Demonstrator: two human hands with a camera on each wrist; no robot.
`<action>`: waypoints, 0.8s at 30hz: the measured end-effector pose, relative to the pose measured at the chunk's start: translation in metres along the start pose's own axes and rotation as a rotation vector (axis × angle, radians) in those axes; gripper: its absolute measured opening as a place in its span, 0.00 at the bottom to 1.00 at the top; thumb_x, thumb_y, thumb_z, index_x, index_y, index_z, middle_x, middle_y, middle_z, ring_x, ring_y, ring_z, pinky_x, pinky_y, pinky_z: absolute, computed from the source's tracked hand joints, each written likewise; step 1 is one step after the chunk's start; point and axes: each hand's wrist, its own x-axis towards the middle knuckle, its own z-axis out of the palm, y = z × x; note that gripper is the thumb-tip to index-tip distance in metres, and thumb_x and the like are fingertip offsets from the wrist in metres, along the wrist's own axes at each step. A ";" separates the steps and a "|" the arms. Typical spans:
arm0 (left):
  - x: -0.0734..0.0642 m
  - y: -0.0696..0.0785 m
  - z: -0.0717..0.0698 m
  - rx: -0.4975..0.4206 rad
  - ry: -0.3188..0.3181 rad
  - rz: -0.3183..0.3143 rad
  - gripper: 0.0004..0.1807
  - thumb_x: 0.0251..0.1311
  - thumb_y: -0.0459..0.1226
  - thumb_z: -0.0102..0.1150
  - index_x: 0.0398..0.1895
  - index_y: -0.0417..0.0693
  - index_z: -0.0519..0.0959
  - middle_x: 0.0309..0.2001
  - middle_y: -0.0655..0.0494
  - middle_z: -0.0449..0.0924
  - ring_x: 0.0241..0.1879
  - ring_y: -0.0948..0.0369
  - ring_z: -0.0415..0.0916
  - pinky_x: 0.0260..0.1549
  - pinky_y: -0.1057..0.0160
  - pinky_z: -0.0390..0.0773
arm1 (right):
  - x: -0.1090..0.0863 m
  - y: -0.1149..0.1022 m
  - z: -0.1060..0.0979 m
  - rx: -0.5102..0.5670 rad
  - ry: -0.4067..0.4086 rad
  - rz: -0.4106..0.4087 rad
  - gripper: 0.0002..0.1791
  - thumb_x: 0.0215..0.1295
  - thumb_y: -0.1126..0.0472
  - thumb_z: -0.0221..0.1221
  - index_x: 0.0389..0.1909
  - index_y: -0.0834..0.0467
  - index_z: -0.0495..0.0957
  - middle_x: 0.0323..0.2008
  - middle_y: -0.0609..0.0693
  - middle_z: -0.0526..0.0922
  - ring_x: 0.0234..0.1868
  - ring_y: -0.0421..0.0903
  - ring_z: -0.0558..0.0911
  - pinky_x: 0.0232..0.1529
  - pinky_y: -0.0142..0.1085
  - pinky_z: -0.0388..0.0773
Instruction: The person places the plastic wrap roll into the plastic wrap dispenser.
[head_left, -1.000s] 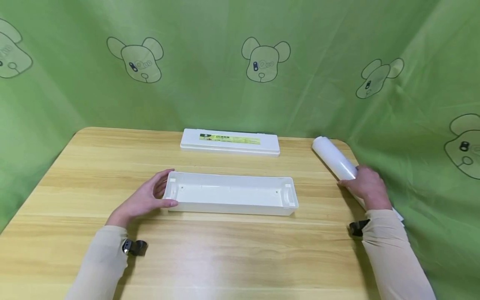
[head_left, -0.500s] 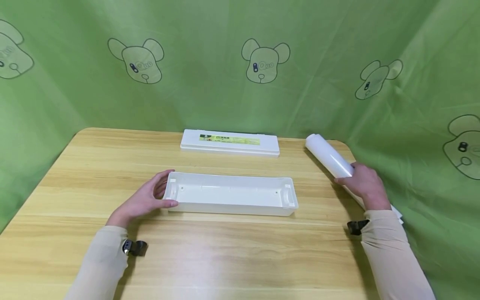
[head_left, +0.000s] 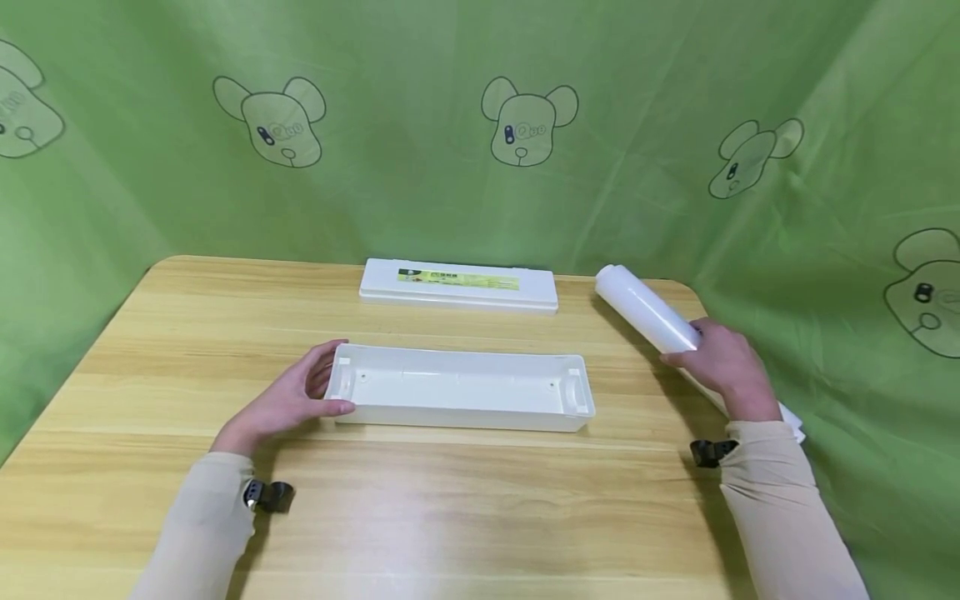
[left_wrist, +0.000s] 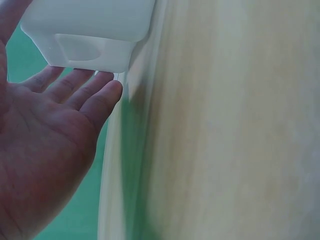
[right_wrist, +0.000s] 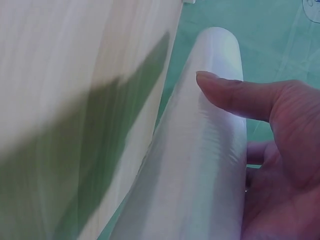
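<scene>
A long white plastic box (head_left: 465, 417) stands uncovered in the middle of the wooden table. At its left end my left hand (head_left: 288, 403) grips it, thumb at the front corner and fingers behind the back one. The left wrist view has that end of the box (left_wrist: 90, 47) above the fingertips (left_wrist: 107, 95). Over on the right, my right hand (head_left: 723, 367) holds a shiny white roll of cling film (head_left: 641, 304) around its middle, the roll slanting across the table's right side. Its thumb lies across the roll (right_wrist: 200, 150) in the right wrist view.
Behind the box lies a flat white lid (head_left: 382, 287) with a green and yellow label. The wooden table (head_left: 450, 517) ends against a green curtain (head_left: 420, 192) at the back and on the right.
My right hand has moved a little left and away from me, carrying the cling film roll with it; the roll's far end has shifted left. The left hand and the box stay put.
</scene>
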 end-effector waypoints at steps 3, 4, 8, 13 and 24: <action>0.000 -0.001 0.000 -0.001 -0.003 -0.001 0.55 0.54 0.33 0.72 0.77 0.40 0.44 0.75 0.38 0.46 0.73 0.43 0.48 0.69 0.53 0.53 | -0.001 -0.004 -0.002 -0.003 -0.015 -0.009 0.46 0.53 0.45 0.70 0.62 0.72 0.65 0.48 0.72 0.76 0.43 0.66 0.76 0.39 0.60 0.75; 0.000 -0.001 0.000 -0.004 -0.004 -0.001 0.55 0.54 0.33 0.72 0.77 0.40 0.44 0.75 0.38 0.47 0.73 0.43 0.48 0.69 0.53 0.53 | -0.001 -0.005 -0.003 -0.002 -0.016 -0.013 0.46 0.53 0.45 0.70 0.63 0.72 0.65 0.49 0.72 0.76 0.44 0.66 0.76 0.40 0.60 0.74; 0.001 -0.001 0.000 -0.009 -0.006 0.001 0.55 0.54 0.34 0.72 0.78 0.41 0.44 0.76 0.38 0.46 0.73 0.43 0.47 0.69 0.53 0.53 | 0.000 -0.010 -0.005 0.008 -0.001 -0.039 0.46 0.53 0.46 0.71 0.64 0.70 0.65 0.51 0.71 0.75 0.46 0.67 0.75 0.43 0.63 0.73; 0.001 0.000 -0.001 -0.010 -0.008 0.005 0.55 0.55 0.34 0.72 0.78 0.42 0.44 0.76 0.38 0.46 0.73 0.43 0.48 0.69 0.53 0.53 | 0.000 -0.019 -0.011 0.023 -0.005 -0.069 0.47 0.53 0.47 0.71 0.66 0.70 0.64 0.52 0.72 0.74 0.48 0.68 0.75 0.46 0.65 0.72; -0.002 0.001 0.001 0.008 -0.006 -0.019 0.55 0.56 0.36 0.71 0.78 0.43 0.42 0.76 0.38 0.45 0.73 0.43 0.47 0.69 0.51 0.52 | 0.001 -0.027 -0.005 0.023 -0.039 -0.133 0.45 0.52 0.49 0.72 0.65 0.69 0.66 0.51 0.69 0.77 0.47 0.64 0.76 0.46 0.60 0.74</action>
